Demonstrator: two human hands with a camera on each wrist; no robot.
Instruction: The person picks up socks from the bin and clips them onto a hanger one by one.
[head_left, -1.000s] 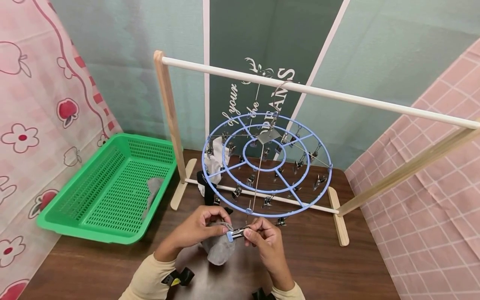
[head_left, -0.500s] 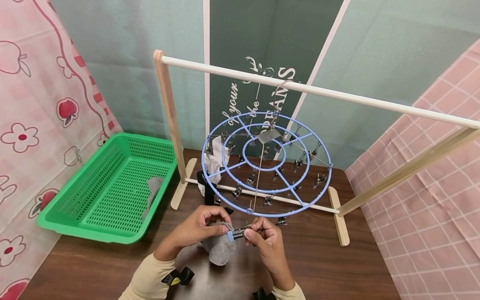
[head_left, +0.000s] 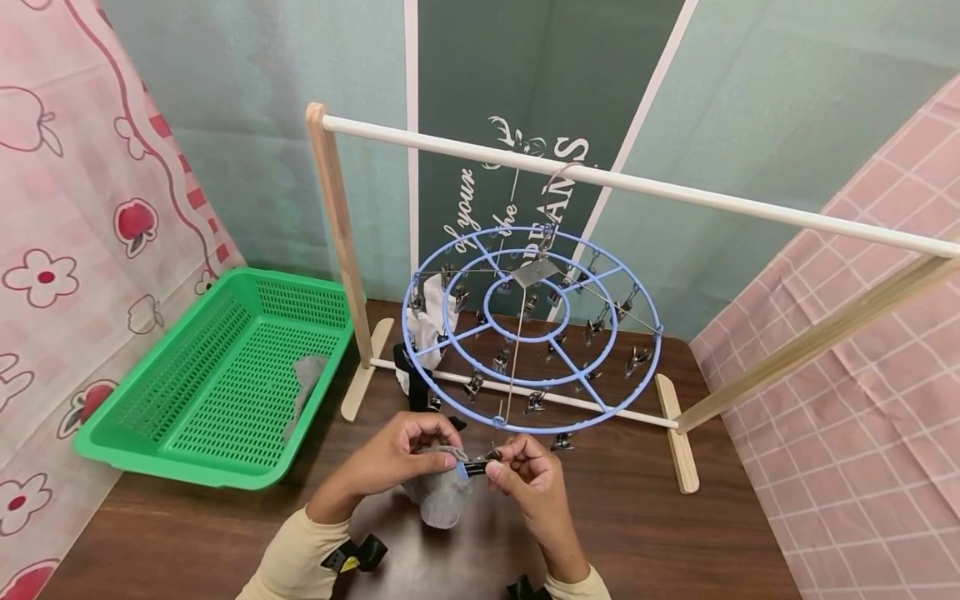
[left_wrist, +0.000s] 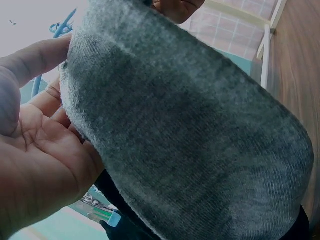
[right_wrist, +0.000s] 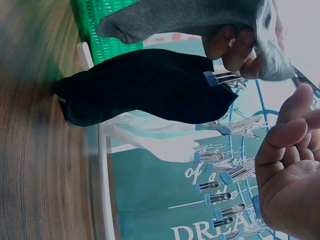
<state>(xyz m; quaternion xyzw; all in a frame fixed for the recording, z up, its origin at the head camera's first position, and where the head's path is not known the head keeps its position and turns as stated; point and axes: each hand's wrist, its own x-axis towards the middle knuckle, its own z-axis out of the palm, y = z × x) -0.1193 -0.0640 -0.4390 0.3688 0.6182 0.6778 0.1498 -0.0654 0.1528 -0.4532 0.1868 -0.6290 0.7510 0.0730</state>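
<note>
My left hand (head_left: 393, 457) pinches the top edge of a grey sock (head_left: 444, 502) between thumb and fingers, and the sock hangs below it. In the left wrist view the same sock (left_wrist: 190, 120) fills most of the picture. Just to the right, my right hand (head_left: 531, 477) pinches a metal clothes peg (head_left: 477, 467) with a blue tip. The peg's tip meets the sock's edge; whether its mouth has closed on the cloth I cannot tell. This peg is near the front rim of a round blue peg hanger (head_left: 536, 431).
The hanger hooks onto the white bar (head_left: 450, 148) of a wooden stand. A black sock (right_wrist: 145, 85) and white socks (head_left: 437, 308) hang at its left, among several pegs. To the left, a green basket (head_left: 191, 473) holds another grey sock (head_left: 306, 387).
The peg has turned slightly in my right hand's fingers, and its metal now looks darker. Both hands stay in almost the same place.
</note>
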